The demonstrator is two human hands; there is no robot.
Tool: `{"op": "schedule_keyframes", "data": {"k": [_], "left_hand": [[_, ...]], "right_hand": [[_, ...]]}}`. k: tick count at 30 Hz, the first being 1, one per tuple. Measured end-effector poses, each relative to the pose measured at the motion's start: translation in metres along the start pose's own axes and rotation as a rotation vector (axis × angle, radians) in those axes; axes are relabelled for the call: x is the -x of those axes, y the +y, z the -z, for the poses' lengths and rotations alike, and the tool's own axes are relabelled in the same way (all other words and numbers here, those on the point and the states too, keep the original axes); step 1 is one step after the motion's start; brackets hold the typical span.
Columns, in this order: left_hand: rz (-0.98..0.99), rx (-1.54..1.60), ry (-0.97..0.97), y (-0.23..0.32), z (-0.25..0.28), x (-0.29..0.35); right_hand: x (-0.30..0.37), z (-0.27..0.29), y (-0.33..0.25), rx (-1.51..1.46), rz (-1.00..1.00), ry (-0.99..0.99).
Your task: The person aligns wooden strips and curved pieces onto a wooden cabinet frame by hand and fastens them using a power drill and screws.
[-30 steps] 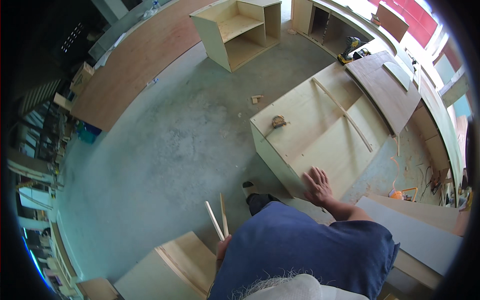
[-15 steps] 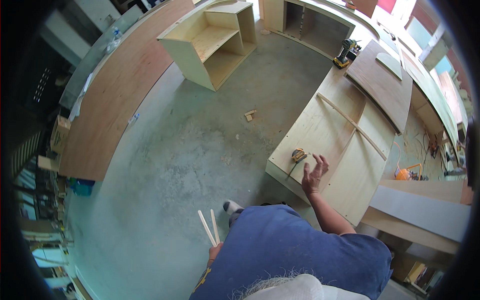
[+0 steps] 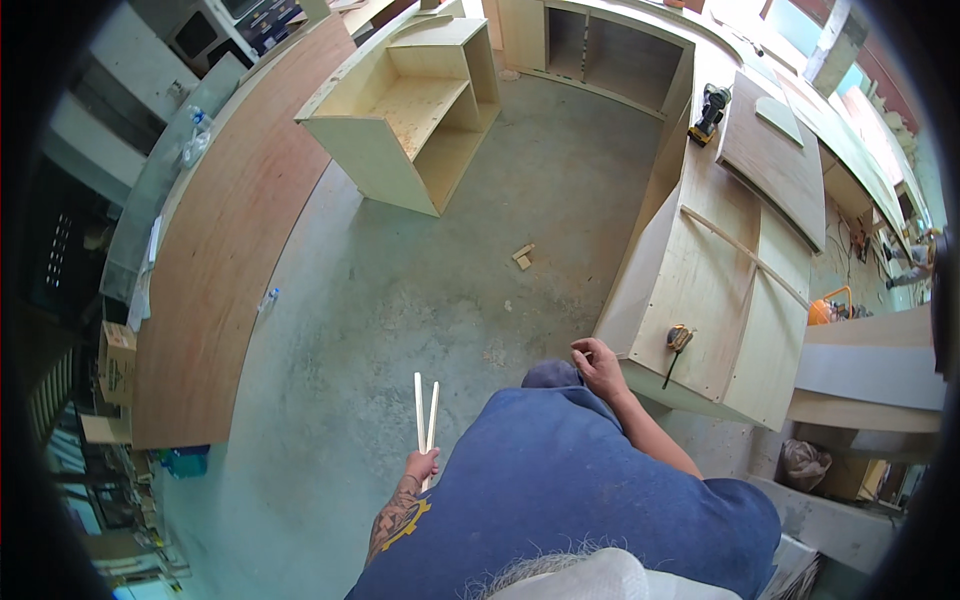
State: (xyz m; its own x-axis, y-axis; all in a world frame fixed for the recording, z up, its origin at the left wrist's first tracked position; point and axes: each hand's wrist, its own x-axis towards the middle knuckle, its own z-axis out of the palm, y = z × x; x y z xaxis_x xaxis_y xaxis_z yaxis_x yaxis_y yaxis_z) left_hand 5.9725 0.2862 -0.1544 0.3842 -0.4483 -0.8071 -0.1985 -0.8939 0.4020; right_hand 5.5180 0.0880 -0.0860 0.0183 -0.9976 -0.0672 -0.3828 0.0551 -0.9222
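Well, my left hand (image 3: 422,465) is wrapped round two slim wooden sticks (image 3: 418,405), low on their length, so they rise away from me in a narrow V, close at my grip and apart at the tips, over the concrete floor (image 3: 400,330). My right hand (image 3: 600,370) is bent at the fingers just beside the near left corner of the plywood cabinet (image 3: 690,300); I cannot tell whether it touches that corner or pinches anything. It is the nearer hand to the tape measure (image 3: 680,337), which sits to its right on the cabinet's upper face, while the sticks lie to its left, well apart. Farther off, a thin wooden strip (image 3: 740,250) slants across that face.
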Motion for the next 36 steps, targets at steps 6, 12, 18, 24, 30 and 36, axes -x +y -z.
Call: {"op": "schedule_keyframes", "data": {"k": [6, 12, 18, 24, 30, 36], "left_hand": [[-0.118, -0.099, -0.099, 0.083, 0.053, -0.123], [-0.602, -0.153, -0.120, 0.332, 0.008, -0.135], [-0.826, -0.301, -0.248, 0.537, -0.025, -0.116], [-0.983, -0.539, -0.399, 0.681, -0.056, -0.145], [-0.982, -0.449, -0.465, 0.789, -0.083, -0.197], [-0.991, -0.473, -0.486, 0.915, -0.079, -0.238]], "right_hand": [[-0.051, -0.003, -0.016, 0.150, -0.112, 0.015], [-0.163, -0.015, -0.014, 0.121, -0.181, 0.022], [-0.335, -0.038, -0.045, -0.194, -0.291, -0.202], [-0.485, -0.052, -0.072, -0.713, -0.394, -0.394], [-0.597, -0.030, -0.100, -0.888, -0.366, -0.325], [-0.729, -0.006, -0.106, -0.891, -0.316, -0.245]]}}
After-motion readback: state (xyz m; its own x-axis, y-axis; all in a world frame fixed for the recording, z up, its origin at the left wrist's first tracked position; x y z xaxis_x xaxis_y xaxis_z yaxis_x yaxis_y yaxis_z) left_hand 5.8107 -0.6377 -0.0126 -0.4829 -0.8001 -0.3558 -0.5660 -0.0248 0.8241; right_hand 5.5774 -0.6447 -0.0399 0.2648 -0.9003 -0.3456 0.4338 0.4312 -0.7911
